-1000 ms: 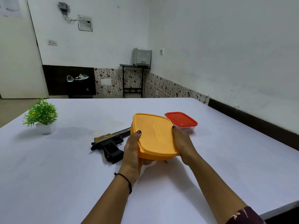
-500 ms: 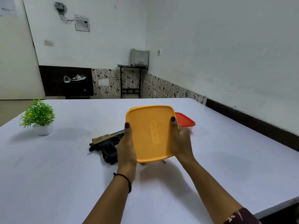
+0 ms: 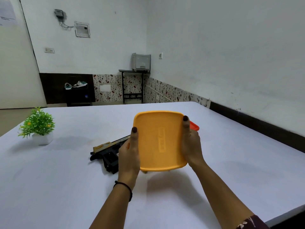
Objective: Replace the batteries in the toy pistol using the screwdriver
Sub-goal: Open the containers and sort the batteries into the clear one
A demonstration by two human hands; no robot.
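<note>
While the toy pistol (image 3: 105,152) lies on the worktop (image 3: 57,187) just beside it, your left grip (image 3: 129,156) and right grip (image 3: 192,146) clasp an orange box (image 3: 160,141) by its sides, lid tilted toward you.

Nothing showing clearly enough for reading. Raised wording running lengthwise down middle of orange box (image 3: 159,141) face, letters blurring, illegible. Paper sheet (image 3: 7,12) hanging at top left, carrying faint lines of print, too small and washed out for reading.
</note>
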